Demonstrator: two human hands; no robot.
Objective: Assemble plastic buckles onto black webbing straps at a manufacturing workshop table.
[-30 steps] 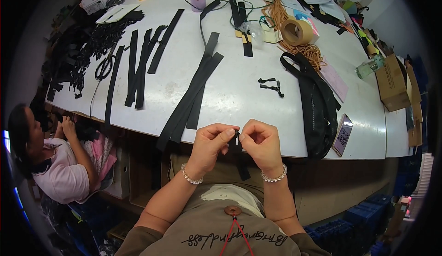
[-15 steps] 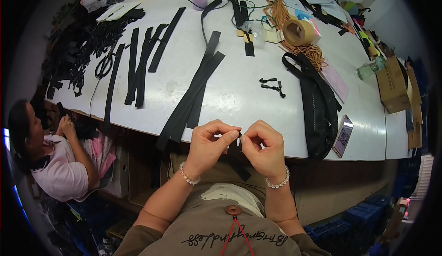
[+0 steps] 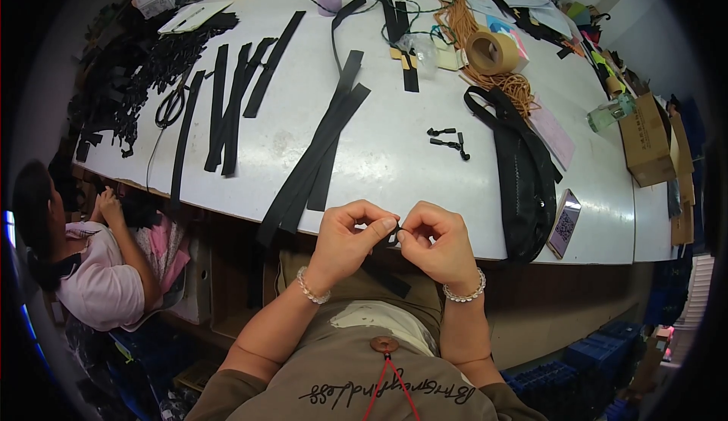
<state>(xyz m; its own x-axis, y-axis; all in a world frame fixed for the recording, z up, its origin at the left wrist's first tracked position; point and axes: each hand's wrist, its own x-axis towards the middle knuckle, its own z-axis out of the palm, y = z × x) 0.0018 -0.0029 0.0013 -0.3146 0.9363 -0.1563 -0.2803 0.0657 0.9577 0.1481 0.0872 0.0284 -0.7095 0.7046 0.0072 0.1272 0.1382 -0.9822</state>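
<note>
Head view: the left hand (image 3: 350, 241) and right hand (image 3: 436, 242) meet by the near edge of the white table (image 3: 409, 163), thumb and forefinger of each pinched close on a small black piece (image 3: 393, 232). Fingertips cover most of it, leaving its shape unclear.

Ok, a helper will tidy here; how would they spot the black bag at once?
On the white table, go to the near edge, right of the person's right hand. The black bag lies there, just left of the phone. Unlike the thin black strips farther left, it is broad and rounded, with a looped strap at its far end.
</note>
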